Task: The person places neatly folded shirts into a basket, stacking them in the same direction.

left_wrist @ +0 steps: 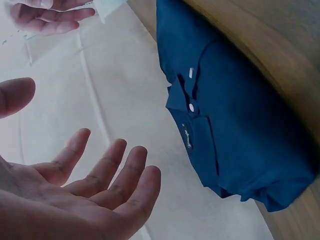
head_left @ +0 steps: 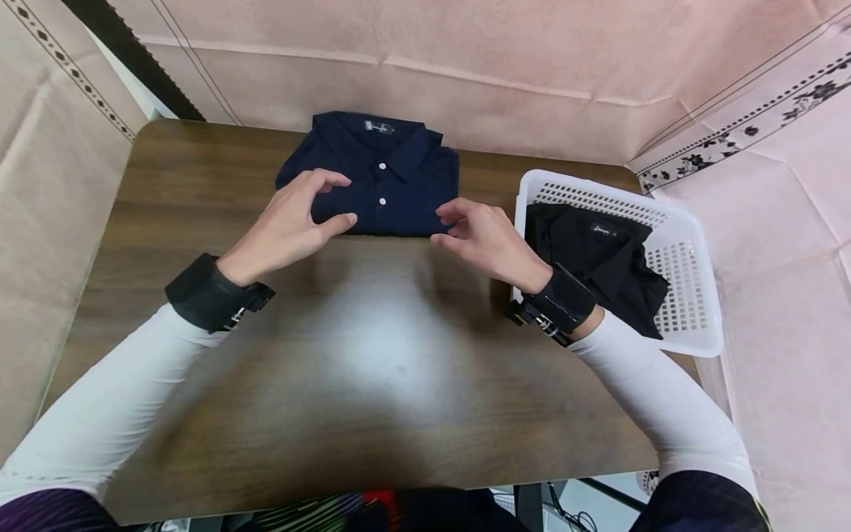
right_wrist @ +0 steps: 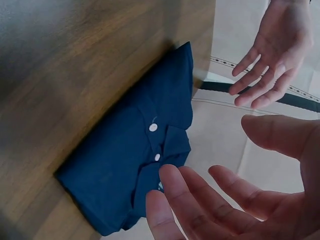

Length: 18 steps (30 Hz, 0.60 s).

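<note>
A folded navy shirt (head_left: pixel 405 196) with a collar and white buttons lies near the far edge of the table. My left hand (head_left: pixel 292 219) is raised over its left front part, thumb and fingers spread apart. Near the shirt's right front corner hovers my right hand (head_left: pixel 488 240), its fingers loosely bent and holding nothing. In the left wrist view the left hand (left_wrist: pixel 100 192) appears apart from the shirt (left_wrist: pixel 235 120). The right wrist view likewise shows a gap around the right hand (right_wrist: pixel 235 195), with the shirt (right_wrist: pixel 130 160) beyond its fingertips.
A white perforated basket (head_left: pixel 694 295) stands at the right of the wooden table (head_left: pixel 372 414), with a black shirt (head_left: pixel 598 258) inside. Pink cloth (head_left: pixel 465 89) hangs behind the table and along its sides. Cables (head_left: pixel 578 517) show below the front edge.
</note>
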### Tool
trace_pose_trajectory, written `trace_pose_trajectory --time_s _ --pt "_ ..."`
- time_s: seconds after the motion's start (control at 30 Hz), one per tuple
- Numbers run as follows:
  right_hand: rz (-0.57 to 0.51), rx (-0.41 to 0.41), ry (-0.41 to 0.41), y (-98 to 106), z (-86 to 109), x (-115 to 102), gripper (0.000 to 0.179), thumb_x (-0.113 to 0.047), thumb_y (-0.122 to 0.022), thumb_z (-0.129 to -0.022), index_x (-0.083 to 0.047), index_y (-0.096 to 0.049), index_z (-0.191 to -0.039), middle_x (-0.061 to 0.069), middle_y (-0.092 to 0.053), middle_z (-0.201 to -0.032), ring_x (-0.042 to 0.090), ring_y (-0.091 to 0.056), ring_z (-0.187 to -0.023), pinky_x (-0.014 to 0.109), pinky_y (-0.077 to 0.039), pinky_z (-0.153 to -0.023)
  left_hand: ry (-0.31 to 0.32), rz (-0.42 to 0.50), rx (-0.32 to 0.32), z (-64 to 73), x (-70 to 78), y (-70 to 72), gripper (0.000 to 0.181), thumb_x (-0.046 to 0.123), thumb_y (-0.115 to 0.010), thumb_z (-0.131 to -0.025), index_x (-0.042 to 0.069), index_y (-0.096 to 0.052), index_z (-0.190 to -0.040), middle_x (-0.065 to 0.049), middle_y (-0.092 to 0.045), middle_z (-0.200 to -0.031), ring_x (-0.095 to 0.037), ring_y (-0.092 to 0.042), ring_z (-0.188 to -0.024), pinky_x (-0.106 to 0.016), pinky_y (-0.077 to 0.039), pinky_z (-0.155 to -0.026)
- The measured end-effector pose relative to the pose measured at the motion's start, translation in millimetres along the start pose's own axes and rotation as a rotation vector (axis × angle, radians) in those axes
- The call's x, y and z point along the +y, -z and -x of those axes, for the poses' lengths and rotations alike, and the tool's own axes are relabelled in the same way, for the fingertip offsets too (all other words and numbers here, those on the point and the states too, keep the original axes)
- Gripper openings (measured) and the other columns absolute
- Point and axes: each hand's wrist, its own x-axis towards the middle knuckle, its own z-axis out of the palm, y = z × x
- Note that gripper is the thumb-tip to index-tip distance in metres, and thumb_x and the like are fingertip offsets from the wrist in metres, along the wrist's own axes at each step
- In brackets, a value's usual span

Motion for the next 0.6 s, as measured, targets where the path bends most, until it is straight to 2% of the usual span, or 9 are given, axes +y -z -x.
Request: trace_pose_trajectory --time_s 0.27,0.43,0.6 --pt "0.018 -0.011 -0.029 -10 -13.8 0 0.044 -0.032 -0.069 -0.088 -0.007 -0.064 -0.124 0.007 -0.068 -0.122 0.015 -0.066 -0.100 0.032 -0.053 -0.085 0.032 -0.011 -0.020 -2.7 -7.5 1.3 0.058 0.038 -0.063 -0.090 0.006 -0.051 -0.138 -0.016 -0.051 -0.137 -0.032 -0.043 -0.128 -0.056 -0.034 -0.105" --pt "0.043 -0.022 -0.036 -18 -22.7 -4 0.044 -0.034 -0.068 -0.088 -0.008 -0.064 -0.124 0.004 -0.068 -0.121 0.015 -0.066 -0.099 0.028 -0.052 -0.085 0.043 -0.054 -0.052 -5.4 -11.8 -1.2 0.065 0.042 -0.061 -0.091 0.007 -0.046 -0.144 -0.017 -0.044 -0.148 -0.034 -0.039 -0.135 -0.058 -0.031 -0.108" --pt "0.077 -0.021 -0.043 -26 -31.7 -7 0.045 -0.037 -0.067 -0.089 -0.010 -0.063 -0.125 0.005 -0.068 -0.120 0.014 -0.064 -0.099 0.031 -0.052 -0.084 0.056 -0.070 -0.068 -8.8 -14.7 -4.1 0.067 0.043 -0.059 -0.092 0.008 -0.044 -0.147 -0.017 -0.040 -0.152 -0.034 -0.034 -0.139 -0.059 -0.028 -0.111"
